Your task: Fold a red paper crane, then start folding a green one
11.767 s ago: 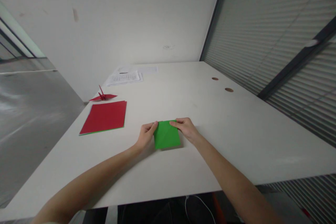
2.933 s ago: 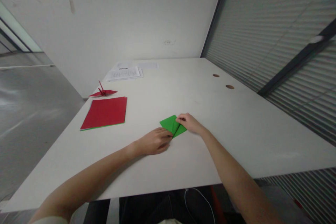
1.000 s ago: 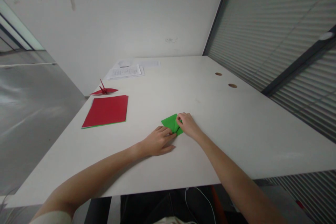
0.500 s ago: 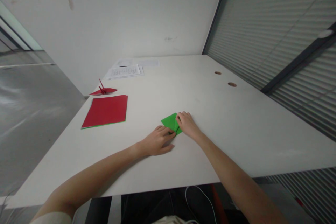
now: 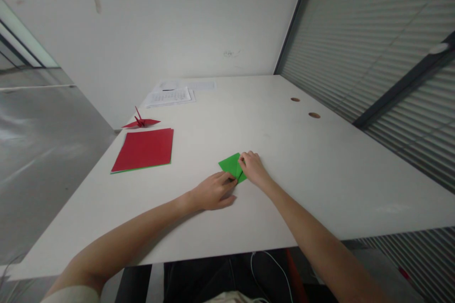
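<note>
A small folded piece of green origami paper (image 5: 230, 164) lies on the table in front of me, with creases and a slit-like fold near its lower right. My left hand (image 5: 214, 191) rests at its lower left edge. The fingertips press down on the paper while the thumb is spread apart on the tabletop. My right hand (image 5: 254, 168) is closed in a pinch at the paper's right side, its curled fingers covering that corner. Exactly how much paper sits between those fingers is hidden.
Left of my hands lies a stack of square red paper (image 5: 145, 150) with green edges below. Behind it stands a red paper crane (image 5: 141, 122). Printed sheets (image 5: 168, 97) lie farther back on the white table (image 5: 284, 151). Two round holes are at the right, beside window blinds (image 5: 373, 47).
Hardly anything differs: both hands stay at the green paper in almost the same pose. The whole view has shifted very slightly.
</note>
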Demonstrator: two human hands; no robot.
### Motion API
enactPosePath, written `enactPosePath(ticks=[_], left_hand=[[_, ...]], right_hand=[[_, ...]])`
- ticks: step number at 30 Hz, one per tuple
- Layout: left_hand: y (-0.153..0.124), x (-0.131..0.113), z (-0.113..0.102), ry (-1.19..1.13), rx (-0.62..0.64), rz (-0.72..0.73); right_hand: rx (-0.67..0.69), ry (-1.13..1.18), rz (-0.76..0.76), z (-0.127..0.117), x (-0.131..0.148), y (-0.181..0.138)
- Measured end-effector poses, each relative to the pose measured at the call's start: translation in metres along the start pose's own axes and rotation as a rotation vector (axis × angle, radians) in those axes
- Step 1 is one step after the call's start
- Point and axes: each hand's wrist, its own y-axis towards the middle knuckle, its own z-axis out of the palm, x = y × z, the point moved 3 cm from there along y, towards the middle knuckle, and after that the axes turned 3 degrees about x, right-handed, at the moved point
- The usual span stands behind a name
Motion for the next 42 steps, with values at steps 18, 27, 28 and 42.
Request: enactPosePath(ticks=[18,27,28,42], left_hand=[[-0.001,0.009,-0.002,-0.093,-0.060,0.039],[-0.002,0.008,-0.002,0.024,-0.049,0.067],[-0.002,0.008,-0.002,0.035,-0.047,0.066],[-0.002,0.007,-0.002,0.051,-0.019,0.065]], right_hand=[[0.012,-0.108,0.004,-0.001,0.005,-0.003],[0.013,-0.110,-0.005,0.000,0.005,-0.001],[0.014,-0.113,-0.008,0.000,0.005,-0.001],[0.014,-0.067,-0.006,-0.002,0.004,-0.001]])
